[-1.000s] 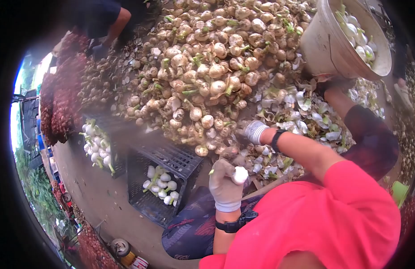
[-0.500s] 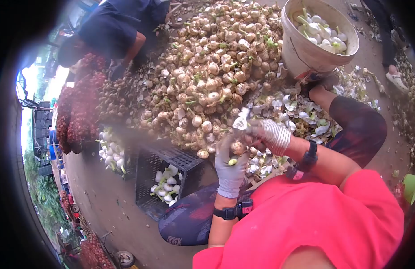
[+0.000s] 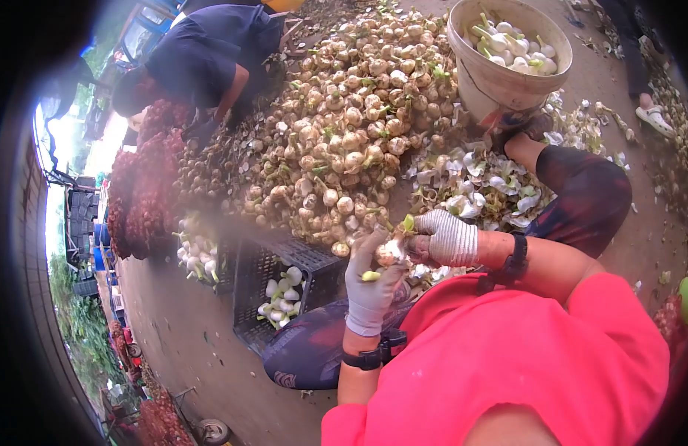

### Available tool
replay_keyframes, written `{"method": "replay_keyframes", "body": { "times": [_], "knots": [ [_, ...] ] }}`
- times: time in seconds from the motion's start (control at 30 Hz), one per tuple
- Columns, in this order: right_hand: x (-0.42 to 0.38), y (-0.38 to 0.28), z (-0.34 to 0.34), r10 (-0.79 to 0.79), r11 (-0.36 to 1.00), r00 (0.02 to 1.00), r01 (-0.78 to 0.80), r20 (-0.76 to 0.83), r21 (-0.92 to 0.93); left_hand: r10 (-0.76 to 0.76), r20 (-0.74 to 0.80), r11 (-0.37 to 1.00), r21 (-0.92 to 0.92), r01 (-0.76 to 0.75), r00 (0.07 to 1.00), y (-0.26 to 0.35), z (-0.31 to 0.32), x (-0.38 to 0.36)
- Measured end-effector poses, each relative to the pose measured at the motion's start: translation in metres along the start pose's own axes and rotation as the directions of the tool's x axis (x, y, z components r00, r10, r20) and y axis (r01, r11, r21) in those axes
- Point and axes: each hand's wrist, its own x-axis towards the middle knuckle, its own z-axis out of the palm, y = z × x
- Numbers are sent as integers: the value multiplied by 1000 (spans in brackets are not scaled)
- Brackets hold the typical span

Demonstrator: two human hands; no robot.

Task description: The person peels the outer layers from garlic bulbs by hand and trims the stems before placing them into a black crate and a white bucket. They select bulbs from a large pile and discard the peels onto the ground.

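My left hand [image 3: 368, 293], in a pale glove, is closed around a brownish garlic bulb [image 3: 389, 253]. A yellow-green stem end [image 3: 371, 276] pokes out between its fingers; what it belongs to is hidden. My right hand [image 3: 446, 238], gloved with a ribbed white cuff, pinches the same bulb from the right, near its green-tipped top [image 3: 409, 223]. Beyond both hands spreads a big heap of unpeeled garlic bulbs [image 3: 351, 119]. Loose white skins [image 3: 470, 197] lie on the ground just past my right hand.
A black crate [image 3: 247, 312] with peeled bulbs [image 3: 283, 296] stands left of my knee. A white bucket [image 3: 500, 93] of peeled bulbs is at the back right. More peeled bulbs [image 3: 198, 253] and red mesh sacks [image 3: 145, 197] sit left, near a bent-over person [image 3: 206, 56].
My right hand has come down and closer to me, onto the bulb in my left hand. The white piece seen at its fingertips before is no longer there. The view has shifted slightly.
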Motion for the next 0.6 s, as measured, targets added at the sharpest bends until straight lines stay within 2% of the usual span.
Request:
{"method": "replay_keyframes", "body": {
  "times": [0.03, 0.07, 0.1, 0.13, 0.17, 0.2, 0.23, 0.27, 0.3, 0.33, 0.37, 0.43, 0.47, 0.5, 0.53, 0.57, 0.6],
  "knots": [
    [2, 3, -1, 4, 1000, 1000, -4, 0, -1, -142, 9, 979, -149, 142, 990, -1, -3, -2],
    [5, 10, -2, -69, 997, 997, 68, 27, 35, -253, 174, 809, -502, 307, 952, -3, -6, -2],
    [6, 15, -3, -142, 988, 988, 138, 53, 75, -283, 360, 491, -742, 456, 889, -6, -8, -3],
    [0, 8, -6, 2, 973, 993, -29, 121, 227, -431, 485, 147, -794, 589, 761, -16, -8, 0],
    [4, 21, -13, -19, 922, 976, -67, 215, 382, -187, 675, -79, -735, 674, 714, -20, -7, 5],
    [4, 24, -17, 8, 917, 983, -79, 181, 391, -399, 442, 271, -780, 564, 803, -11, 3, 5],
    [4, 25, -19, 39, 911, 988, -96, 147, 402, -496, 133, 598, -664, 449, 858, 6, 12, 4],
    [4, 23, -17, -31, 973, 999, 20, 42, 228, -398, -13, 860, -352, 369, 917, 18, 9, 7],
    [2, 18, -13, -122, 992, 992, 123, -45, 41, -280, -221, 951, -197, 238, 934, 8, 9, 7],
    [-2, 18, -14, -120, 988, 992, 123, -31, 94, -88, -247, 994, 39, 101, 965, 3, 5, 4],
    [-4, 12, -14, -120, 988, 992, 123, -32, 97, 108, -224, 961, 273, -44, 969, 1, 1, 4],
    [-9, 3, -14, 68, 992, 989, -80, 129, 93, 411, 43, 778, 503, -375, 911, 12, 1, 8],
    [-7, 11, -15, 24, 989, 988, -46, 151, 143, 325, 132, 828, 438, -349, 936, 16, 0, 11],
    [-7, 15, -18, 34, 988, 988, -56, 149, 146, 84, 260, 937, 308, -165, 962, 20, -5, 17],
    [-8, 18, -22, 76, 986, 963, -112, 258, 128, -24, 381, 993, 117, -23, 924, 13, -13, 23],
    [-8, 22, -26, 114, 982, 923, -160, 367, 98, -92, 505, 988, -59, 141, 858, 4, -18, 26],
    [-4, 24, -28, -21, 995, 905, -21, 424, 93, -149, 546, 947, -159, 277, 824, -1, -18, 23]
  ]
}}
